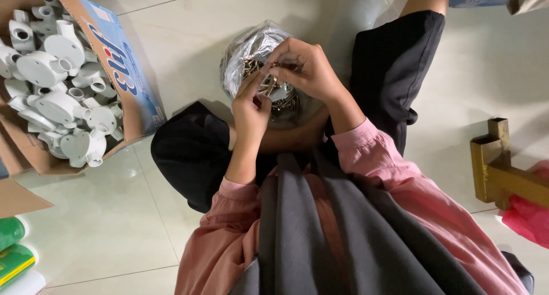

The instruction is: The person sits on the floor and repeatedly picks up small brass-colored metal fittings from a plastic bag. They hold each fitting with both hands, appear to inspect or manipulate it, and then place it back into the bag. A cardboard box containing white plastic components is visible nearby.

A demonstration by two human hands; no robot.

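Two hands are working close together at the upper centre of the frame, seen from above by a person sitting on a pale tiled floor (114, 226).

At the upper left, an open cardboard box (123, 72) is lying on the floor, holding a heap of white plastic conduit fittings (57, 94), round with short pipe stubs. At the lower left edge, green and yellow packets (12, 252) are showing in part.

Moving to the centre, the left hand (250, 109) is pinching a small bunch of brass-coloured screws (264, 84) between thumb and fingertips. The right hand (306, 69) is curling over the same bunch from the upper right, its fingertips touching the screws. The screws are sitting between the two hands, equally near both. Their long axes are seeming to run roughly up and down the frame, but which end is pointing where is too small to tell. Directly behind them, a crumpled clear plastic bag (251, 52) of more screws is resting on the floor between the person's knees.

At the right edge, a gold-coloured metal bracket (497, 169) is lying beside some red plastic (529, 218).
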